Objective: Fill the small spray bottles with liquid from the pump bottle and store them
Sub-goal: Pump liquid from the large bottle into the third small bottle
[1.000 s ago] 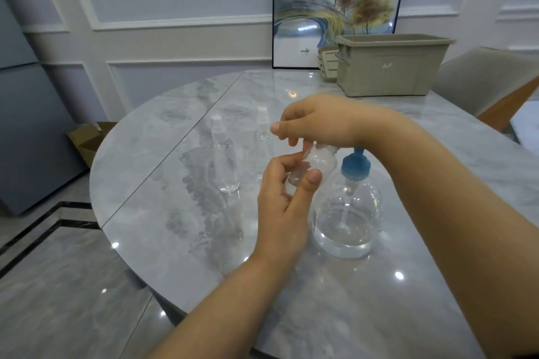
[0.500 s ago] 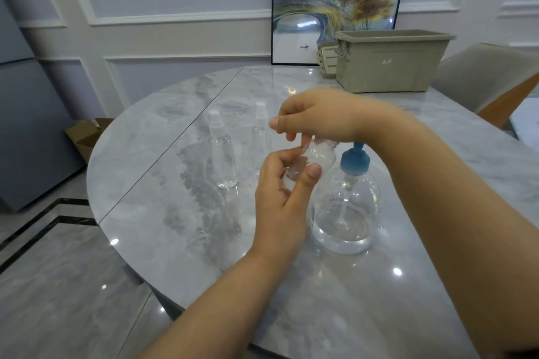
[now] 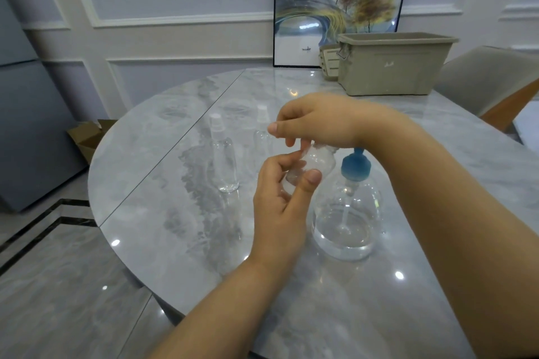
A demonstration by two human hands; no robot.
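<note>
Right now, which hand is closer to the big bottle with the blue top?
Right. The right hand is just above the blue-topped pump bottle; the left hand is beside it, to its left.

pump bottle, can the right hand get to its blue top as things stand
Probably yes: the right hand hovers just above the blue top with nothing between, but it pinches the small bottle held by the left hand.
</note>
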